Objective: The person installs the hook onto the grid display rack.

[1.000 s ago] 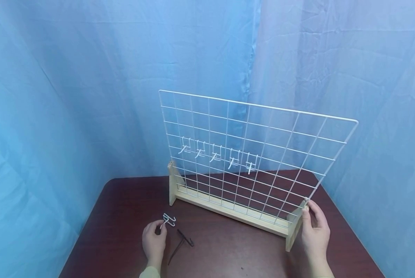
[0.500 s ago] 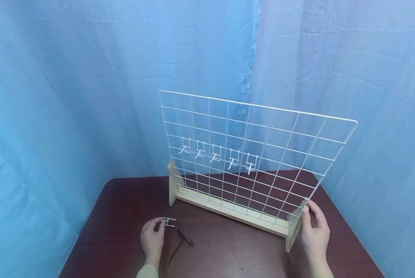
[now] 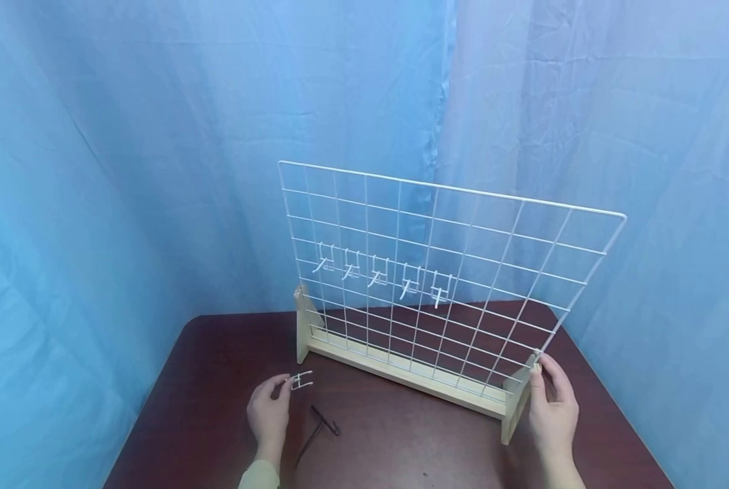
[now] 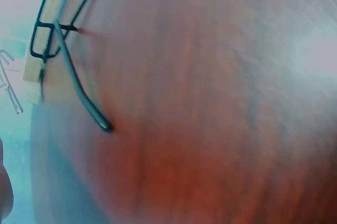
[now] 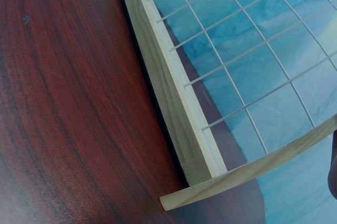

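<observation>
In the head view my left hand (image 3: 269, 413) pinches a white wire hook (image 3: 302, 381) between thumb and fingertips, its two prongs pointing right. The left wrist view shows part of this white hook (image 4: 9, 84) at its left edge. A black wire hook (image 3: 320, 424) lies on the table just right of that hand. My right hand (image 3: 555, 401) grips the right wooden side support (image 3: 514, 401) of a stand, thumb in front. The stand carries an upright white wire grid panel (image 3: 493, 231). Several white hooks (image 3: 377, 272) hang in a row on one grid wire.
The stand's wooden base bar (image 3: 401, 373) crosses the dark red-brown table (image 3: 218, 360). Its left side support (image 3: 303, 326) stands toward the back. Blue curtains (image 3: 218, 136) hang behind and beside the table.
My left hand has turned the white hook, so its prongs now point right, and has raised it slightly in the view. The right hand keeps its grip on the support.
</observation>
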`<state>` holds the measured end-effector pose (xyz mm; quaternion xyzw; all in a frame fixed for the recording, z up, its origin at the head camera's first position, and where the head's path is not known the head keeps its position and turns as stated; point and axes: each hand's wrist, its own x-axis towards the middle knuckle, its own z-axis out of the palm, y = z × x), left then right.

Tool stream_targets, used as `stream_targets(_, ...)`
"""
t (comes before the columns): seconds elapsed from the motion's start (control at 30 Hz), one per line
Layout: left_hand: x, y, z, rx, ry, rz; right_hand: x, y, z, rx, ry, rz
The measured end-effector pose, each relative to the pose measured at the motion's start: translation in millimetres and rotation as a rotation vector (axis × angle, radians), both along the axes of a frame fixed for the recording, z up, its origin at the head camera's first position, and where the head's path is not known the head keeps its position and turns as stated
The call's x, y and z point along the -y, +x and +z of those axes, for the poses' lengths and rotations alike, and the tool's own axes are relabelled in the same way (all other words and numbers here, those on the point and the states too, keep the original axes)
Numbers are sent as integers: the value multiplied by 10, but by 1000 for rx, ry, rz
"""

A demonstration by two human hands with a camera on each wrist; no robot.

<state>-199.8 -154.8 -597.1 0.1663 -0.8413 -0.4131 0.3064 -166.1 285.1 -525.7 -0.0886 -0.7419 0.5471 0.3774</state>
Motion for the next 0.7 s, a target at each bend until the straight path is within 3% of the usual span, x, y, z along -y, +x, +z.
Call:
stream_targets(0.4, -151, -123, 212, -119, 92, -5, 13, 6, 18, -8, 12, 4)
stream_targets(0.57, -252, -175, 338, -178, 168, -12, 141, 108, 242, -24, 23, 9)
stream_targets(0.7, -326, -210, 433, -193, 230, -30, 180, 136, 307, -53, 23, 23)
